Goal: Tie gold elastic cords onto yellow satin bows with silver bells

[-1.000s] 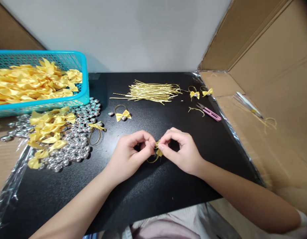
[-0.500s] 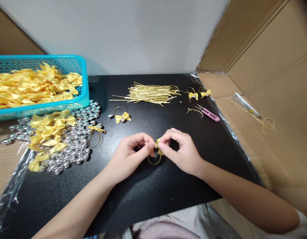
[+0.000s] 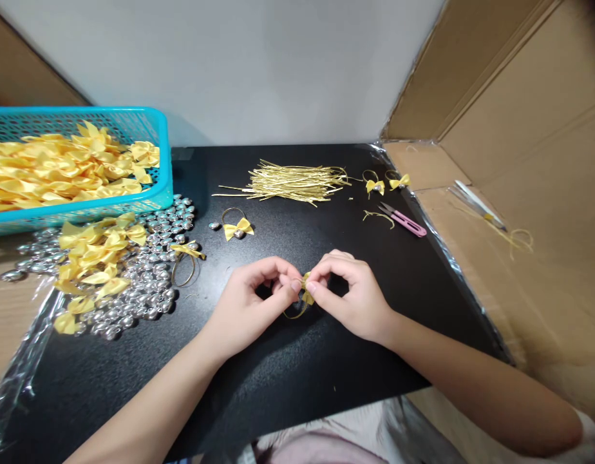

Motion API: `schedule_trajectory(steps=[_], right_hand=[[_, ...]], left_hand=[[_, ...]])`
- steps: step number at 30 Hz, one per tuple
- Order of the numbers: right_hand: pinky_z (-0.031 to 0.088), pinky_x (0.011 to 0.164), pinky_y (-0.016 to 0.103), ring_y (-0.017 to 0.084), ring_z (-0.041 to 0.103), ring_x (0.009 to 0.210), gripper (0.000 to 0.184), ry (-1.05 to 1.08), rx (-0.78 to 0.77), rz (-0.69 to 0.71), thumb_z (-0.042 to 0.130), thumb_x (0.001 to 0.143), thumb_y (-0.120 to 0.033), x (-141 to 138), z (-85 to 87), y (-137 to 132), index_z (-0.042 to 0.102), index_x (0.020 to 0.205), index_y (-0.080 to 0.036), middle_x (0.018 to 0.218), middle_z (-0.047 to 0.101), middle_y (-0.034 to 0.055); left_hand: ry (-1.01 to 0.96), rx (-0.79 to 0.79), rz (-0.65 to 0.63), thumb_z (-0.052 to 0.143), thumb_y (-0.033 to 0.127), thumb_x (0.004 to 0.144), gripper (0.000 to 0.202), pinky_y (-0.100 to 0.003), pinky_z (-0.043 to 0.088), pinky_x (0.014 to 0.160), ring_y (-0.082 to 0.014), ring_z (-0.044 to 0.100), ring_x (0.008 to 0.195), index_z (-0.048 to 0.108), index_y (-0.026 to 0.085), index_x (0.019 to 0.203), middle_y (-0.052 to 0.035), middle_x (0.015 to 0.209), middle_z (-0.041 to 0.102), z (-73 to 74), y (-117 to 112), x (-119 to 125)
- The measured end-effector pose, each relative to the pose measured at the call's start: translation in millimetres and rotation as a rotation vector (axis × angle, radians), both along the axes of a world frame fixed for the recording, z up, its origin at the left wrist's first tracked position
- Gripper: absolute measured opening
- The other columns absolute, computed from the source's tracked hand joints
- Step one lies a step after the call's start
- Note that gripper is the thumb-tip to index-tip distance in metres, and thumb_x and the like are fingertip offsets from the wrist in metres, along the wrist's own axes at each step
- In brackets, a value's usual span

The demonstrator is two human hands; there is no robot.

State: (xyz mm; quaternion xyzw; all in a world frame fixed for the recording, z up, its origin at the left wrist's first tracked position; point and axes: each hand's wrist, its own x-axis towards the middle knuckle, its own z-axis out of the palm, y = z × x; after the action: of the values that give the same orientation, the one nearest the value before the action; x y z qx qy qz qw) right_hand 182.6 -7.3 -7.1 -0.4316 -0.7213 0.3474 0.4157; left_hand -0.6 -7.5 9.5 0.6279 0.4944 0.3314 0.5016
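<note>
Over the middle of the black table (image 3: 259, 399), my left hand (image 3: 259, 299) and my right hand (image 3: 353, 293) meet fingertip to fingertip. Between them is a small yellow ribbon bow (image 3: 308, 298), partly hidden by the fingers. A loop of thin gold cord (image 3: 296, 316) hangs below it. My right thumb and forefinger pinch the bow; my left ones pinch the gold cord beside it. Whether a bell is on this bow is hidden. To the left lie a finished-looking bow with bell and cord loop (image 3: 238, 229) and a similar one seen edge-on (image 3: 187, 251).
A blue basket (image 3: 165, 161) of yellow bows stands at the left. Before it lie silver bells (image 3: 152, 283) and loose bows (image 3: 97, 254). Gold cords (image 3: 297, 182) are heaped at the back. Pink thread snips (image 3: 406, 222) and two looped bows (image 3: 375, 186) lie at right.
The cord loop under the bow has shifted slightly left and looks flatter. My fingertips have moved only a little; both hands keep their pinch.
</note>
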Motion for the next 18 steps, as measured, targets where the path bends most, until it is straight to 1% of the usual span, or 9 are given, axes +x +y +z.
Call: schedule_trajectory(steps=[5,9,14,18], right_hand=[[0.039,0.074,0.034,0.012,0.056,0.063,0.013,-0.038,0.058,0.009,0.062,0.082,-0.016,-1.4,-0.7,-0.6,0.061,0.069,-0.019,0.061,0.059,-0.0037],[0.038,0.074,0.034,0.012,0.055,0.063,0.013,-0.062,0.071,0.009,0.061,0.081,-0.015,-1.7,-0.9,-1.3,0.061,0.068,-0.020,0.060,0.059,-0.0039],[0.038,0.073,0.034,0.012,0.055,0.062,0.013,-0.048,0.060,0.010,0.061,0.079,-0.015,-1.8,-0.7,-1.4,0.061,0.067,-0.019,0.059,0.056,-0.0043],[0.039,0.073,0.033,0.012,0.054,0.062,0.013,-0.029,0.023,0.016,0.062,0.078,-0.015,-2.1,-0.7,-1.0,0.060,0.066,-0.020,0.059,0.056,-0.0042]], left_hand=[[0.048,0.060,-0.016,0.061,0.028,0.083,0.018,-0.022,0.043,0.056,-0.0125,0.055,0.058,0.066,0.015,0.072,-0.0004,0.060,0.062,-0.2,-1.0,-0.4],[0.074,0.069,-0.023,0.060,0.026,0.082,0.017,-0.021,0.042,0.054,-0.0111,0.052,0.055,0.064,0.015,0.069,0.0010,0.058,0.059,1.3,-2.3,-0.2],[0.000,0.030,0.005,0.059,0.022,0.079,0.015,-0.019,0.037,0.052,-0.0085,0.046,0.052,0.062,0.015,0.066,0.0038,0.056,0.054,2.6,-1.8,2.6],[-0.074,-0.037,0.008,0.059,0.023,0.078,0.015,-0.019,0.033,0.049,-0.0079,0.041,0.050,0.060,0.016,0.066,0.0052,0.054,0.049,2.4,-0.8,4.5]])
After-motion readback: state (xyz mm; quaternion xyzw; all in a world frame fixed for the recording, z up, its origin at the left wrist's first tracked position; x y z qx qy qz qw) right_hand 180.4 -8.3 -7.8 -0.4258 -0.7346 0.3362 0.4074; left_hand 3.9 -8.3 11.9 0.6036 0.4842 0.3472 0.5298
